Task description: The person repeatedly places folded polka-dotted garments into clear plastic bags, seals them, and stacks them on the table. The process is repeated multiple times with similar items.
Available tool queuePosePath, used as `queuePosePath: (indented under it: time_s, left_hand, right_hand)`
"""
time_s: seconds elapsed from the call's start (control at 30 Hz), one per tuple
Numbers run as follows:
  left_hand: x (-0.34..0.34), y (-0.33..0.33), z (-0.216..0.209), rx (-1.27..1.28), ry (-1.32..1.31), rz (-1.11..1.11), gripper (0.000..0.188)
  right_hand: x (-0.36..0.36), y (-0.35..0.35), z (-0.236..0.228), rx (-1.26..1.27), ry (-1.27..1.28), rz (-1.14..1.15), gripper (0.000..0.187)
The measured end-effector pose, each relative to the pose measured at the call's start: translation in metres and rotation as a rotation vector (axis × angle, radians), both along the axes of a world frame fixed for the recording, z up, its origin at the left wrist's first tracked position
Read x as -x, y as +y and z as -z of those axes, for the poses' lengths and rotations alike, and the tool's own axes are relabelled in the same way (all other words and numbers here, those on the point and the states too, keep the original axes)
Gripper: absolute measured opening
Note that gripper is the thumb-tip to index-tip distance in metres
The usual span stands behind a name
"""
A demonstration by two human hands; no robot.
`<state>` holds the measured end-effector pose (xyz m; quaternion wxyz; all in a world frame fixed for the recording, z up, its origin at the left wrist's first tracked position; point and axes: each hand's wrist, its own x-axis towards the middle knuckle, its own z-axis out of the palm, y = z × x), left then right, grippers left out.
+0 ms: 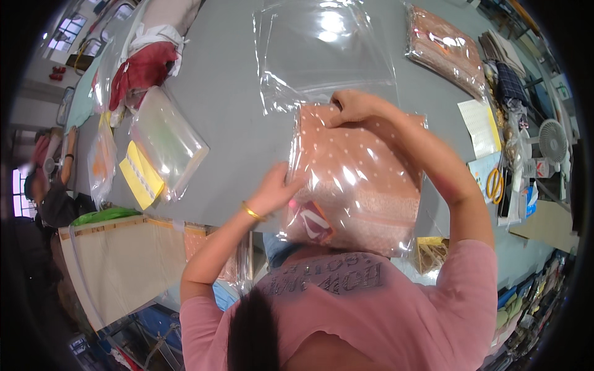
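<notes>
A folded pink-orange fabric (365,161) with white dots and a paler patterned band lies in a clear plastic bag, close against my body. A purple-and-orange label (314,221) shows through at its lower left. My left hand (277,190), with a gold bangle at the wrist, rests at the bag's left side, its thumb apart from the fingers. At the top edge, my right hand (356,108) has its fingers curled in on the plastic bag; its fingertips are partly hidden. Just beyond lies a flat clear plastic bag (322,55) with nothing visible inside.
Another bagged pink fabric (445,49) lies at the far right, near a paper sheet (479,130) and yellow-handled scissors (495,183). To the left are a stack of clear bags (170,139), a yellow card (141,175) and red cloth (143,71). Another person's arm (69,154) reaches in at the left.
</notes>
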<state>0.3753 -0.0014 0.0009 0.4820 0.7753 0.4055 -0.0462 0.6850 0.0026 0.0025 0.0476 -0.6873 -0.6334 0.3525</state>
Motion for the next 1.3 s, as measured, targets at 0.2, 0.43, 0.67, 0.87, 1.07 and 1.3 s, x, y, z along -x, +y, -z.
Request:
queuePosePath:
  time_s: [0.2, 0.43, 0.67, 0.87, 1.07, 1.3]
  left_hand:
    - [-0.079, 0.148, -0.025, -0.782, -0.323, 0.37, 0.036]
    - [-0.094, 0.167, 0.037, -0.878, -0.094, 0.696, 0.06]
    - [-0.119, 0.187, 0.066, -0.486, -0.081, 0.254, 0.057]
    - [-0.122, 0.19, 0.027, -0.734, 0.0, 0.43, 0.047]
    - [-0.121, 0.188, 0.022, -0.811, -0.032, 0.443, 0.044]
    - [-0.111, 0.172, 0.045, -1.271, -0.452, 0.513, 0.047]
  right_hand:
    - [0.002, -0.001, -0.006, 0.165, 0.14, 0.05, 0.057]
    - [0.004, -0.022, -0.005, -0.006, 0.188, 0.129, 0.055]
    - [0.012, -0.035, -0.011, -0.112, 0.024, 0.105, 0.061]
    - [-0.003, -0.017, -0.011, 0.242, 0.265, 0.275, 0.073]
    - [-0.01, 0.0, -0.005, 0.264, 0.199, 0.135, 0.074]
    - [0.008, -0.027, -0.047, 0.102, 0.297, 0.12, 0.059]
